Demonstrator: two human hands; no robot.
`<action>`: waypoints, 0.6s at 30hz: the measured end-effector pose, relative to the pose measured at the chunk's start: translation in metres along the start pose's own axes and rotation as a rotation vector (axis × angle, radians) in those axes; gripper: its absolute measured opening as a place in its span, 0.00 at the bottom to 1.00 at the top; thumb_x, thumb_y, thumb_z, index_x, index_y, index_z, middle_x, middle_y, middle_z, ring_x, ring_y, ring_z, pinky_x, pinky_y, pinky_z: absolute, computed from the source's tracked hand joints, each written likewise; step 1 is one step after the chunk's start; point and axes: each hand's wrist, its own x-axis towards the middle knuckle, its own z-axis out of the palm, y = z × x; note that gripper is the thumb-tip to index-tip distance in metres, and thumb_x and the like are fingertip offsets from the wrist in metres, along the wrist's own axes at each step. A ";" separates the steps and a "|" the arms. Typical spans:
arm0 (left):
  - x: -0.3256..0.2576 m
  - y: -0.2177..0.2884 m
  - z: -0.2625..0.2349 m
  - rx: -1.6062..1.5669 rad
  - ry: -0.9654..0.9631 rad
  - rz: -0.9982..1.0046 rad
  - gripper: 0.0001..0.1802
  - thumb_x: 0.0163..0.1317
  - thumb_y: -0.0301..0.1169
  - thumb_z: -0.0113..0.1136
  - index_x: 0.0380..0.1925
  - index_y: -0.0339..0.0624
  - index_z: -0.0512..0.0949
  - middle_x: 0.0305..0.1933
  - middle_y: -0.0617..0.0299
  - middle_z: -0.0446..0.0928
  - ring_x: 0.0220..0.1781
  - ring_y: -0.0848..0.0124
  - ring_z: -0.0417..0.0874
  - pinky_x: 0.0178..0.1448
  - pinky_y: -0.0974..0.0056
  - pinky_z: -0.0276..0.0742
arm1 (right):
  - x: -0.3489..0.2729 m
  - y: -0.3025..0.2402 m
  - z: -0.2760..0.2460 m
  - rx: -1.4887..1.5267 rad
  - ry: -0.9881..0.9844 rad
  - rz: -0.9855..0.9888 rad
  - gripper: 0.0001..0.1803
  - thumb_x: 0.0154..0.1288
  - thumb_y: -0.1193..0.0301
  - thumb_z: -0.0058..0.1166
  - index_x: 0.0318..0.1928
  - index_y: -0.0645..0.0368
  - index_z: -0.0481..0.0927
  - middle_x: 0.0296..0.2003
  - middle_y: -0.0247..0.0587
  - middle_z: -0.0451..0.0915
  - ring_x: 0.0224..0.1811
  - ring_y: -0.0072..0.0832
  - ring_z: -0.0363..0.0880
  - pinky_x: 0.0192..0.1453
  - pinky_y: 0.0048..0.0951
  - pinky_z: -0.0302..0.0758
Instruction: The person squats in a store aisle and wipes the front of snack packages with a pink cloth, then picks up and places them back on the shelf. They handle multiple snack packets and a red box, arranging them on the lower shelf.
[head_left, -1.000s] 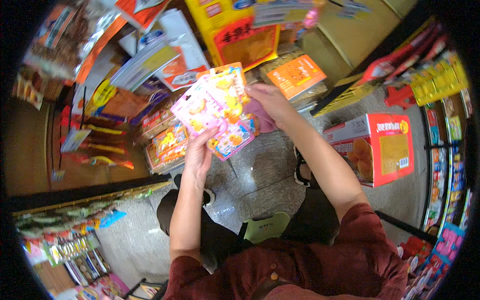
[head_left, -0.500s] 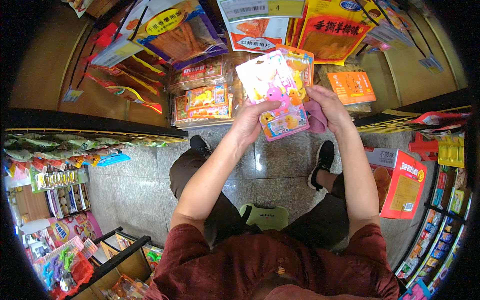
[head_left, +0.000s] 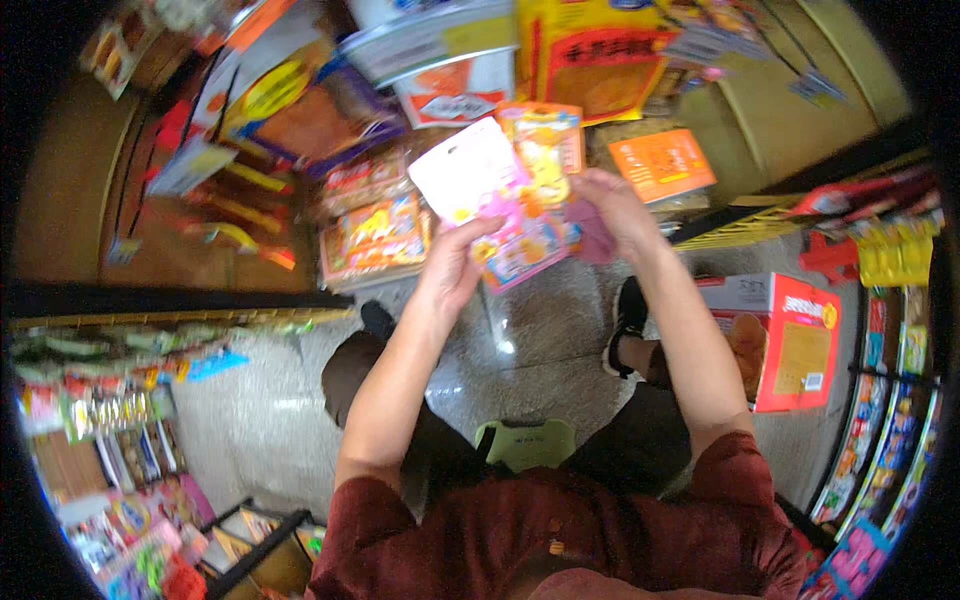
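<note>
My left hand (head_left: 455, 262) grips a pink-and-white carded toy pack (head_left: 515, 245) by its left edge, thumb on the front. Small duck-like shapes show on it, blurred; its white top reflects light. Behind it, overlapped, is an orange carded pack (head_left: 548, 135) with yellow shapes. My right hand (head_left: 615, 212) is closed at that pack's right edge, with a purple cloth (head_left: 592, 238) hanging beneath the fingers. Both packs are held in front of the shelf, tilted. On the shelf to the left lie similar orange-and-pink packs (head_left: 375, 232), on top of clear-wrapped food.
Bagged snacks hang above, among them a yellow-and-red bag (head_left: 605, 65) and a purple-edged bag (head_left: 325, 115). An orange card (head_left: 662, 165) lies on the shelf's right part. A red carton (head_left: 800, 345) stands on the floor at right. A green stool (head_left: 525, 442) is beneath me.
The view has shifted and blurred, so the shelf stands further left and my hands with it. Both packs remain in hand; the orange one shows more beside the pink one.
</note>
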 end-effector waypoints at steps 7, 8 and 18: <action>0.007 -0.004 -0.006 -0.029 0.043 -0.057 0.20 0.54 0.19 0.60 0.49 0.30 0.74 0.50 0.54 0.79 0.53 0.63 0.79 0.62 0.57 0.71 | 0.001 0.000 -0.008 -0.111 0.079 -0.076 0.11 0.66 0.64 0.54 0.38 0.61 0.79 0.24 0.41 0.82 0.16 0.19 0.73 0.16 0.25 0.66; 0.008 -0.004 -0.006 -0.054 0.035 -0.065 0.27 0.52 0.17 0.60 0.55 0.36 0.70 0.52 0.56 0.78 0.54 0.64 0.79 0.63 0.58 0.71 | 0.000 -0.002 -0.011 -0.136 0.074 -0.032 0.11 0.66 0.65 0.54 0.39 0.62 0.79 0.26 0.40 0.82 0.19 0.20 0.75 0.21 0.24 0.69; 0.010 -0.008 -0.005 -0.019 0.061 -0.079 0.26 0.53 0.19 0.60 0.55 0.35 0.70 0.53 0.56 0.77 0.56 0.64 0.78 0.64 0.56 0.70 | -0.022 -0.021 -0.024 -0.266 0.089 -0.002 0.12 0.67 0.64 0.53 0.32 0.61 0.76 0.22 0.41 0.80 0.09 0.22 0.66 0.08 0.29 0.60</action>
